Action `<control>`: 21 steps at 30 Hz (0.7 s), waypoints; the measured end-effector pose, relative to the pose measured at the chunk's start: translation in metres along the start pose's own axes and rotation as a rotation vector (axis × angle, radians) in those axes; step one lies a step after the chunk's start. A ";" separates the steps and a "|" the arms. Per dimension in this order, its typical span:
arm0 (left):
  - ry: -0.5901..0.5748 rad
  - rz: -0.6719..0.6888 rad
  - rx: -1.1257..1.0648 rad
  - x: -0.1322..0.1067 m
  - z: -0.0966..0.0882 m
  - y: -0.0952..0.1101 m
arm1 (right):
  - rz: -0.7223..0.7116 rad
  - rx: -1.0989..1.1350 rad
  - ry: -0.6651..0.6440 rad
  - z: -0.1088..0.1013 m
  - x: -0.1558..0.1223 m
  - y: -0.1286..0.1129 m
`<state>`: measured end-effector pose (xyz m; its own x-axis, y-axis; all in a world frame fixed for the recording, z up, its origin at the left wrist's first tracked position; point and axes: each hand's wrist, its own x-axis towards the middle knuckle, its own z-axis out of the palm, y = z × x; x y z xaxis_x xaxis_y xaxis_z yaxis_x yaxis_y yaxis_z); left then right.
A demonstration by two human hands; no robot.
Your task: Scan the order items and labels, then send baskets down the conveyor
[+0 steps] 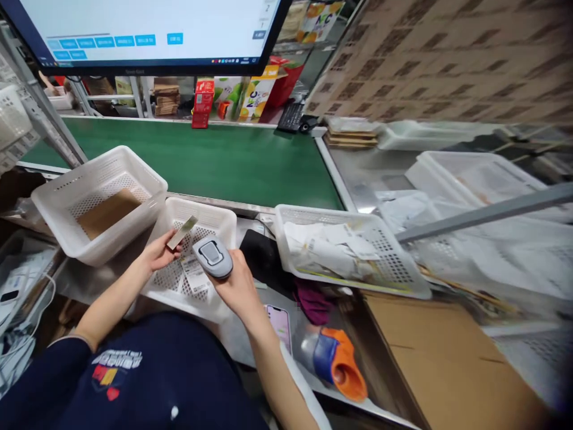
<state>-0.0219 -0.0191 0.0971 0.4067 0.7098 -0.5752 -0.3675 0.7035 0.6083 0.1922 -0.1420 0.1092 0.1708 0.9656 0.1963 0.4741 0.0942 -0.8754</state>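
My left hand pinches a small, thin, gold-green box, tilted up over a white perforated basket. Close by on the right, my right hand is wrapped round a grey-and-white handheld barcode scanner. The scanner's head is beside the box, with a small gap between them. Below both hands, a white printed label or slip lies in the basket. What is printed on the box is too small to read.
A larger white basket with cardboard inside stands left. Another basket holds white papers at right. Behind runs a green conveyor belt under a monitor. A phone and an orange-and-blue tape dispenser lie near my right forearm.
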 end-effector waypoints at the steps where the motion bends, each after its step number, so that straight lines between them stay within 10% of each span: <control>1: 0.019 -0.026 -0.004 -0.003 0.001 -0.005 | 0.013 -0.004 0.002 0.000 -0.006 0.003; 11: 0.004 0.028 0.191 -0.022 -0.017 -0.031 | 0.043 0.033 0.001 0.007 -0.028 0.006; 21: 0.162 0.422 1.063 -0.016 -0.064 -0.060 | 0.118 -0.017 -0.045 0.004 -0.047 0.027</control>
<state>-0.0601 -0.0700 0.0348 0.2788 0.9317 -0.2330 0.4726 0.0781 0.8778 0.1935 -0.1841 0.0748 0.1874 0.9797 0.0717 0.4675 -0.0248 -0.8836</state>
